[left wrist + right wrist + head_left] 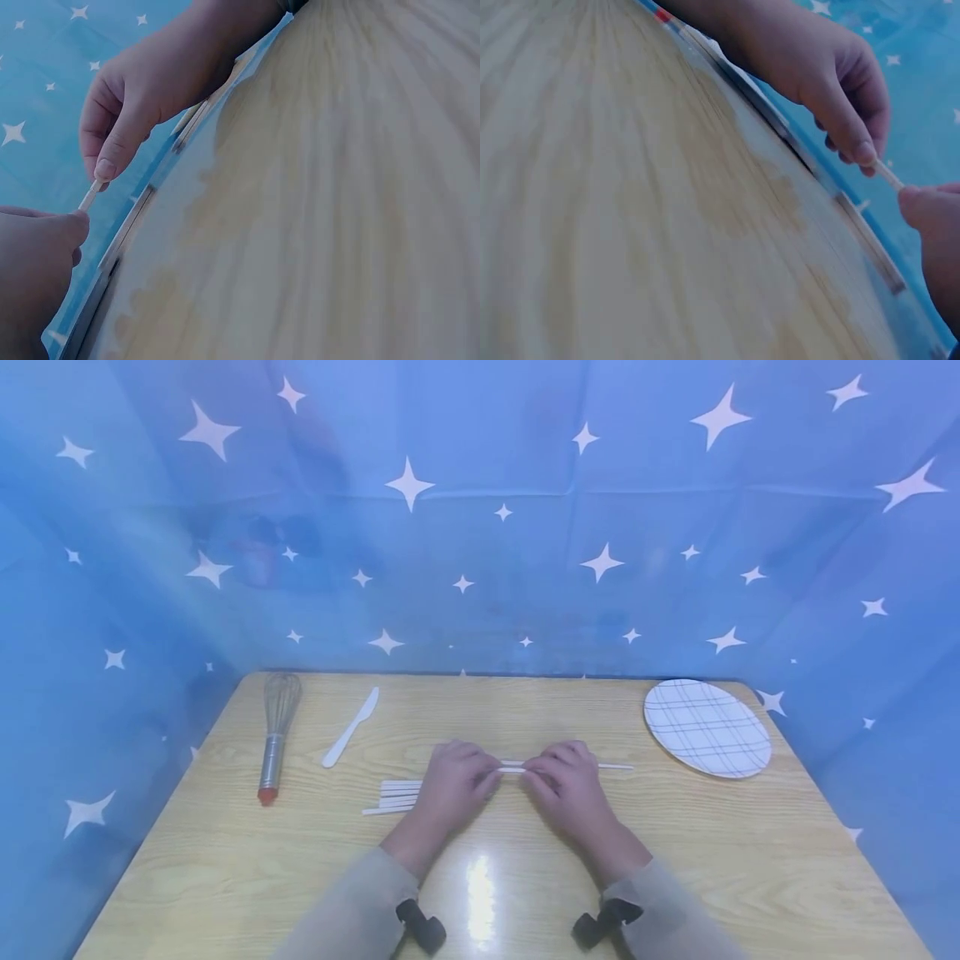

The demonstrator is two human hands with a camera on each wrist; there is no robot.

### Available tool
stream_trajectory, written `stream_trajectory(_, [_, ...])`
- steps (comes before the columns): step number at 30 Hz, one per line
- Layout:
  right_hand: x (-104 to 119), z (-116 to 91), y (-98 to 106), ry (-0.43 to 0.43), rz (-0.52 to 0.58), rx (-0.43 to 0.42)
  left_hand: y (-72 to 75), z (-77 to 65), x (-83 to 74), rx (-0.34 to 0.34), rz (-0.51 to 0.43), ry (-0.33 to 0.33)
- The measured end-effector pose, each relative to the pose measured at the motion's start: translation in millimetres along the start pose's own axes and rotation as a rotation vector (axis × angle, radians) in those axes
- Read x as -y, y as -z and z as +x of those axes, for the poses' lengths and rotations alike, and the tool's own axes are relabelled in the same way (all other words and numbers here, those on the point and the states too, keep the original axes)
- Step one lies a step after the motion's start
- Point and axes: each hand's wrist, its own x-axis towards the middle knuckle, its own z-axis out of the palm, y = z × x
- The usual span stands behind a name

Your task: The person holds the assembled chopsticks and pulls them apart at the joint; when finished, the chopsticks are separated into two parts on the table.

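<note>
With my left hand and right hand I pinch one thin white stick between them, over the pale wood-grain worktop; more slim white sticks lie beside my left. I judge this a lining-up step; the next move seems to call for a steady, level grip.

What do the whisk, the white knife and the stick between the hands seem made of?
Whisk: probably polished metal, from its silvery-grey handle and thin wires; the red end's material is unclear.
White knife: likely plastic, being uniformly white.
Stick: pale; wood, paper or plastic, too small to tell.
</note>
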Motion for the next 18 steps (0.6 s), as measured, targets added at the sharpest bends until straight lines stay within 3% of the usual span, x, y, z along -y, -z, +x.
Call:
stream_trajectory(7, [-16,-13,18,0.011,-0.019,-0.045,-17.5,9.3,-17.9,0.003,-0.026,-0.039])
stream_trajectory(13, [-26,-21,33,-0.023,-0.025,-0.036,-29.6,18.7,-33.2,0.014,-0.024,-0.027])
stream_trajectory(18, [-36,-28,48,-0.006,-0.036,-0.078,-39.5,27.1,-46.8,0.042,0.008,-0.070])
